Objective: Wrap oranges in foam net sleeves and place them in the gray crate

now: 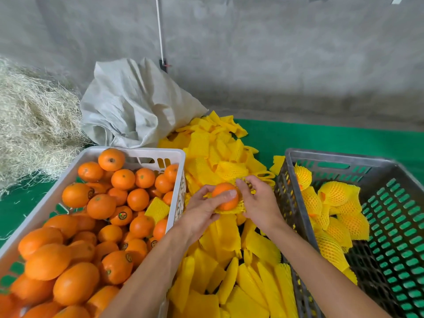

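Note:
My left hand (203, 212) grips a bare orange (226, 196) between thumb and fingers, above the pile of yellow foam net sleeves (220, 255). My right hand (258, 200) pinches a stretched yellow sleeve (231, 210) that wraps the orange's lower and right side. The gray crate (339, 165) stands to the right and holds several sleeved oranges (335, 193) along its left side. A white crate (146, 153) on the left is full of bare oranges (101, 206).
A gray woven sack (133, 104) lies behind the white crate, with straw (32, 125) at the far left. Green matting (321, 136) covers the ground. A concrete wall with a white pipe (160, 31) rises behind.

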Motion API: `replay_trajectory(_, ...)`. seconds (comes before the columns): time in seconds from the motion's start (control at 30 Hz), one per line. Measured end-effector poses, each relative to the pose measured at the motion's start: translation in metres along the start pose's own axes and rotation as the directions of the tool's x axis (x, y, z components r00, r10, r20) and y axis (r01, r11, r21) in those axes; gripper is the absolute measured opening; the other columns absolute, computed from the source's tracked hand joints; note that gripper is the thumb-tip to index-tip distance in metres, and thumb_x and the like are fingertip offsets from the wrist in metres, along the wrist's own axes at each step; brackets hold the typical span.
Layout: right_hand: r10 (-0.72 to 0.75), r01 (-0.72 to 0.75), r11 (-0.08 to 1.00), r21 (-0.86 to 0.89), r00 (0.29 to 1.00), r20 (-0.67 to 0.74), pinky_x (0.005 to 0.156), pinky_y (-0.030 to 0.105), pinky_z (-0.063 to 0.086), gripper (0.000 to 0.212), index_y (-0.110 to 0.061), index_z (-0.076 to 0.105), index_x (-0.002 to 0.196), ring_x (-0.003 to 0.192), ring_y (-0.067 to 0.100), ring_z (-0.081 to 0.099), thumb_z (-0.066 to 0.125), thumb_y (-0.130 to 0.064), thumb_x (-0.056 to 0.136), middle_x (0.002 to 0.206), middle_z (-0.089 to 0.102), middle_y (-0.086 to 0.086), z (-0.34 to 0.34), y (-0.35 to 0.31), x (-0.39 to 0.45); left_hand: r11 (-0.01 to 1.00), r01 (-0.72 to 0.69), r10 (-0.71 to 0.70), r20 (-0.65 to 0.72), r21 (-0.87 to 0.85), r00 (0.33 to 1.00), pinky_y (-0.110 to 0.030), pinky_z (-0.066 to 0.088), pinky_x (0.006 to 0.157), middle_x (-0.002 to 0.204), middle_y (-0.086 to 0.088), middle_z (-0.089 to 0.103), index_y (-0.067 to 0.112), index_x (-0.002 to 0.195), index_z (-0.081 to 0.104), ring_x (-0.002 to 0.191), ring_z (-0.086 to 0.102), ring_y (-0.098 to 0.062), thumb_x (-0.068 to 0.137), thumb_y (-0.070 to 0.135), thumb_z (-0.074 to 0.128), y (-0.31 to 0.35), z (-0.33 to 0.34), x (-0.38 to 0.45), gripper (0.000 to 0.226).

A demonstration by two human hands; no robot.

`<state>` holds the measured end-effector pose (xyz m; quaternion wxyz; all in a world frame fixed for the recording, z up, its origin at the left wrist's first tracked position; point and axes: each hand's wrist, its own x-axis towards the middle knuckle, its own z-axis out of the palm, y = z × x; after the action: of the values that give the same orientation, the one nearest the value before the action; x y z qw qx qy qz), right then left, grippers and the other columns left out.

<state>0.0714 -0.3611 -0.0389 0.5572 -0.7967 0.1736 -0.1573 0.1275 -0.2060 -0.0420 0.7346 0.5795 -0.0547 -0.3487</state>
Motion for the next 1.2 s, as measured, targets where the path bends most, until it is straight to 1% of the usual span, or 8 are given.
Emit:
replay_trajectory(0.17, -0.272, 0.253, 0.942, -0.220, 0.960, -0.060, 0.037, 0.017, 0.045, 0.022, -0.016, 0.062, 0.104, 0.057, 0.011, 0.064, 0.052, -0.036, 0.106, 0.090, 0.057, 0.001, 0.003, -0.002, -0.004, 0.988, 0.009, 0.021, -0.189, 0.157, 0.982, -0.036, 0.055, 0.076, 0.121, -0.009, 0.068, 0.021, 0.114, 0.061, 0.106, 0.071, -0.032, 0.049, 0.055, 0.096, 0.001, 0.004, 0.001, 0.082)
replay_trajectory(0.3, -0.396, 0.344, 0.837, -0.426, 0.917, -0.037, 0.056, 0.041, 0.058, 0.027, -0.007, 0.065, 0.116, 0.084, 0.021, 0.061, 0.050, -0.027, 0.108, 0.106, 0.055, 0.002, 0.004, -0.009, -0.004, 0.984, 0.172, -0.165, -0.111, 0.053, 0.980, -0.031, 0.052, 0.064, 0.120, -0.012, 0.063, 0.021, 0.131, 0.044, 0.078, 0.061, -0.024, 0.059, 0.037, 0.096, 0.002, 0.003, 0.001, 0.091)
replay_trajectory(0.43, -0.555, 0.541, 0.633, -0.554, 0.816, 0.163, 0.057, 0.046, 0.054, 0.033, -0.006, 0.066, 0.113, 0.073, 0.027, 0.059, 0.046, -0.031, 0.108, 0.101, 0.057, 0.007, 0.004, -0.015, -0.011, 0.956, 0.292, -0.292, -0.003, 0.014, 0.956, -0.030, 0.046, 0.058, 0.126, -0.018, 0.060, 0.035, 0.151, 0.012, 0.065, 0.044, -0.017, 0.069, 0.023, 0.094, 0.004, -0.004, -0.002, 0.116)
replay_trajectory(0.7, -0.652, 0.697, 0.345, -0.629, 0.660, 0.374, 0.049, 0.038, 0.050, 0.039, -0.009, 0.068, 0.108, 0.063, 0.019, 0.049, 0.038, -0.034, 0.110, 0.096, 0.053, 0.006, -0.004, -0.016, -0.006, 0.954, 0.151, -0.085, -0.249, 0.260, 0.965, -0.045, 0.065, 0.077, 0.123, -0.008, 0.067, 0.015, 0.138, 0.056, 0.086, 0.075, -0.024, 0.080, 0.052, 0.083, -0.002, -0.008, 0.006, 0.074)
replay_trajectory(0.8, -0.611, 0.631, 0.549, -0.548, 0.751, 0.252, 0.055, 0.031, 0.051, 0.033, -0.020, 0.069, 0.111, 0.075, 0.008, 0.056, 0.048, -0.044, 0.106, 0.101, 0.055, -0.006, 0.002, -0.015, -0.008, 0.853, -0.044, 0.204, -0.254, 0.520, 0.946, -0.052, 0.061, 0.085, 0.108, -0.002, 0.074, 0.017, 0.130, 0.064, 0.100, 0.072, -0.021, 0.087, 0.061, 0.064, -0.006, -0.002, -0.002, 0.062)
replay_trajectory(0.9, -0.473, 0.426, 0.796, -0.429, 0.881, -0.003, 0.067, 0.024, 0.048, 0.036, -0.028, 0.061, 0.110, 0.088, 0.002, 0.058, 0.039, -0.056, 0.106, 0.104, 0.057, -0.016, 0.005, -0.011, -0.010, 0.807, -0.260, 0.387, -0.141, 0.530, 0.911, -0.045, 0.061, 0.072, 0.094, 0.007, 0.075, 0.025, 0.123, 0.066, 0.082, 0.070, -0.010, 0.098, 0.020, 0.065, -0.011, -0.003, 0.000, 0.025)
replay_trajectory(1.07, -0.061, 0.082, 0.965, -0.249, 0.994, 0.089, 0.092, 0.029, 0.049, 0.067, -0.024, 0.044, 0.145, 0.115, 0.005, 0.056, 0.030, -0.070, 0.099, 0.135, 0.053, -0.010, 0.005, 0.001, -0.003, 0.826, -0.350, 0.405, -0.034, 0.442, 0.914, -0.004, 0.050, 0.069, 0.115, 0.029, 0.068, 0.024, 0.150, 0.038, 0.092, 0.064, 0.018, 0.091, -0.016, 0.059, -0.012, -0.002, 0.000, 0.074)
replay_trajectory(1.2, 0.033, -0.015, 0.994, -0.105, 0.985, 0.172, 0.075, 0.032, 0.061, 0.068, -0.023, 0.057, 0.135, 0.093, 0.011, 0.073, 0.029, -0.073, 0.098, 0.114, 0.067, -0.002, 0.006, 0.001, -0.001, 0.856, -0.393, 0.408, 0.029, 0.337, 0.913, -0.017, 0.055, 0.083, 0.136, 0.012, 0.060, 0.019, 0.155, 0.038, 0.116, 0.062, 0.005, 0.087, -0.012, 0.072, -0.012, -0.001, 0.003, 0.082)
